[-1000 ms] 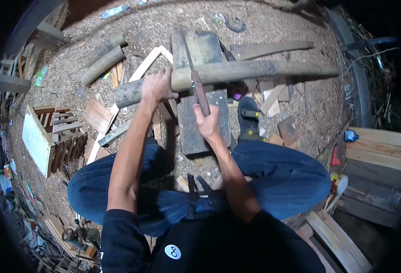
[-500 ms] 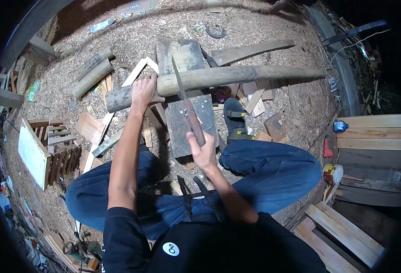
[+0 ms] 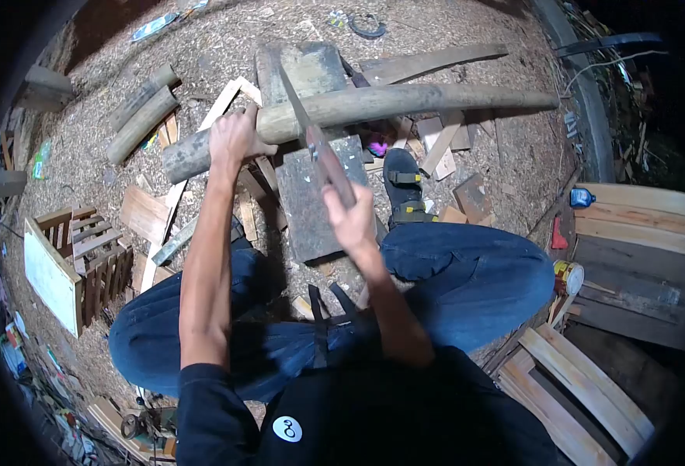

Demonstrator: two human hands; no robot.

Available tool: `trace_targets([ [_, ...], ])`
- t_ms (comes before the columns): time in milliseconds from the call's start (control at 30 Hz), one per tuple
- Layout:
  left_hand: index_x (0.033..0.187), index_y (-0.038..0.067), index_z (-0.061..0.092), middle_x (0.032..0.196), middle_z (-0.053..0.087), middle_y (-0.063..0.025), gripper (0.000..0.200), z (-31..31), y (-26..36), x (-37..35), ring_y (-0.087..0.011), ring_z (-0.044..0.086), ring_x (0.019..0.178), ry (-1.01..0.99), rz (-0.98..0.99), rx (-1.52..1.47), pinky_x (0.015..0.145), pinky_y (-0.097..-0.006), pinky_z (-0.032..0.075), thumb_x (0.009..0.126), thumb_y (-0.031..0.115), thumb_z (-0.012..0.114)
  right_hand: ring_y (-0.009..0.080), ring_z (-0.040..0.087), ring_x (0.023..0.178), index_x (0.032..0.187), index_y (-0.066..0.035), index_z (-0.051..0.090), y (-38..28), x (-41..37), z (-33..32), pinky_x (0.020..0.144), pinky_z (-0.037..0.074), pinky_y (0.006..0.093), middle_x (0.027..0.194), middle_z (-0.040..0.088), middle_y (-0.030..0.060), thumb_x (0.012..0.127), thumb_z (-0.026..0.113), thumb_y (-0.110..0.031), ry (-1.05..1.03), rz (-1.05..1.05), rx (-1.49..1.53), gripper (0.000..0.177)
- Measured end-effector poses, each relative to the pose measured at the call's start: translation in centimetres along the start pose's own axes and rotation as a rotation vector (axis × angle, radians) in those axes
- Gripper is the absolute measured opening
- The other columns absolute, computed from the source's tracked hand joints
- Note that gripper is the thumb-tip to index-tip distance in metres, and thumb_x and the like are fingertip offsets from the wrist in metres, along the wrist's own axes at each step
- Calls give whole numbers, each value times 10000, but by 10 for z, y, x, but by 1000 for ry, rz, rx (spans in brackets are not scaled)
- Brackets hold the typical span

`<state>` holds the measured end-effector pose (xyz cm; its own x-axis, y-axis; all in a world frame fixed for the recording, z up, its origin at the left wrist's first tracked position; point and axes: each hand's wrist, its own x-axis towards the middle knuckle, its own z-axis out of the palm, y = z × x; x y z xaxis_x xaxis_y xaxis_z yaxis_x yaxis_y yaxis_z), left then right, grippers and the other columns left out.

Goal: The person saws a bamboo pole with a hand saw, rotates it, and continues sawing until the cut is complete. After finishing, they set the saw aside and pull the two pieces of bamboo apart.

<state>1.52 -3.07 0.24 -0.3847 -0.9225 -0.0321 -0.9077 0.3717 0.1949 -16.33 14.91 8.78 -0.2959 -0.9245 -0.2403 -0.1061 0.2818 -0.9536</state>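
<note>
From where I stand, this looks like the sawing step: the pole (image 3: 405,102) lies crosswise over the worn wooden surface (image 3: 323,213), beyond the right fingers and under the left. The left hand (image 3: 230,144) has its fingers wrapped over the pole, bracing it; the right hand (image 3: 350,217) has its fingers clenched round the wooden handle of what seems a saw (image 3: 328,159), its blade slanting across the pole just to the right of the left fingers. I can't make out how deep any cut goes, or whether the darker section left of those fingers is joined on.

The next move, I'd judge, calls for a firm left grip and a straight stroke, blade kept off those fingers.

Compared with half a second ago, the saw has slid a little farther forward over the pole, bringing the right fingers slightly nearer it, while the left fingers keep their hold
</note>
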Motion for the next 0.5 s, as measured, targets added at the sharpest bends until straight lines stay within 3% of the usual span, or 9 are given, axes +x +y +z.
trace_targets([
  [100,1014,65,587,830,691,-180,790,-4,0,1,-343,692,774,32,-2,-11,692,-446,551,467,566,857,88,483,507,769,47,647,-3,24,-16,459,368,305,545,547,11,869,631,-189,-37,-46,-44,257],
  [133,1035,76,581,833,695,-170,800,-5,1,2,-343,692,781,-37,-60,8,706,-456,547,475,580,850,76,468,482,739,19,618,4,27,-17,447,356,285,554,534,-8,881,627,-189,-52,-32,5,252],
  [167,1101,82,557,833,693,-165,870,-6,0,0,-347,692,796,19,-12,35,709,-454,547,472,611,841,65,454,457,709,-8,590,10,30,-17,436,344,265,563,520,-26,893,623,-188,-66,-24,57,260],
  [233,1162,73,524,892,689,-168,916,-12,2,3,-347,690,833,-113,-59,36,735,-443,551,482,592,850,89,480,494,730,-7,595,-24,16,-1,459,374,300,567,533,8,887,622,-188,-70,-26,26,241],
  [300,1172,67,517,933,682,-166,917,-13,14,-2,-337,685,871,-110,-67,57,754,-435,551,488,571,859,118,486,523,760,12,589,-42,13,17,485,392,327,557,524,41,895,623,-218,24,-225,-193,269],
  [333,1182,60,509,973,676,-165,918,-17,20,-8,-327,680,908,-113,-87,77,773,-426,552,494,550,868,136,484,541,767,32,574,-63,5,15,510,402,349,555,518,60,904,620,-247,4,-124,-175,314],
  [467,1173,71,513,1034,665,-130,885,-15,29,-23,-289,657,992,-43,-62,107,804,-409,549,497,510,879,119,470,543,749,29,568,-44,-25,4,506,391,337,557,510,54,914,618,-275,12,-67,-74,350],
  [500,1176,80,513,1027,668,-129,877,-12,30,-27,-290,662,976,13,-37,106,801,-408,548,500,503,878,106,455,544,749,25,568,-31,-28,1,496,375,324,554,498,41,919,614,-276,43,-150,-78,349],
])
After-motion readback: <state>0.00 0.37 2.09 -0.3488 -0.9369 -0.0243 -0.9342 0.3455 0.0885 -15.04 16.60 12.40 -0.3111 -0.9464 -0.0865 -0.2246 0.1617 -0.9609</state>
